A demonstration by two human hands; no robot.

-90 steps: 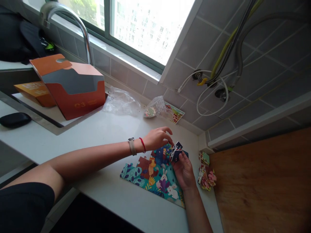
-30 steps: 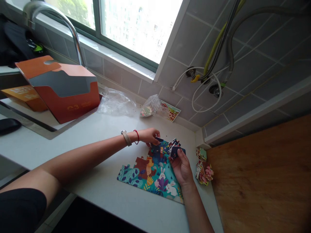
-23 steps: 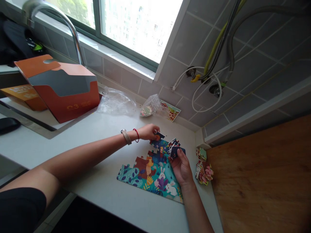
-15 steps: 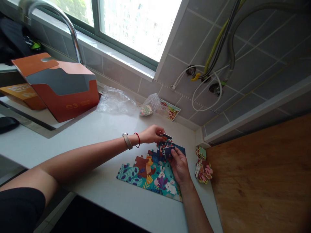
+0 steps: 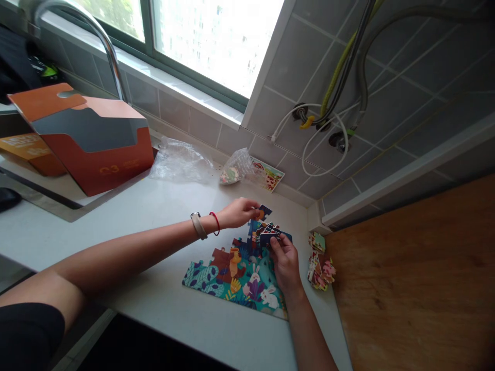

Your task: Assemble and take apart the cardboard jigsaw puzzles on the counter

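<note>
**A:** Where is the left hand?

**B:** The left hand (image 5: 240, 212) hovers just past the far edge of the half-built colourful cardboard jigsaw with white rabbits (image 5: 235, 273). Its fingertips are pinched on a single dark blue jigsaw piece (image 5: 265, 211), held above that edge.

**A:** And the right hand?

**B:** The right hand (image 5: 285, 258) is over the jigsaw's right end. Its fingers and thumb are closed round a small fanned stack of dark jigsaw pieces (image 5: 269, 235), close beside the single piece.

**A:** Anything else about?

**B:** A heap of loose pink and green pieces (image 5: 320, 262) lies just right of the jigsaw. An orange cardboard box (image 5: 91, 141) stands well to its left. A crumpled clear plastic bag (image 5: 180, 162) lies beyond it on the white countertop (image 5: 154, 216).
</note>
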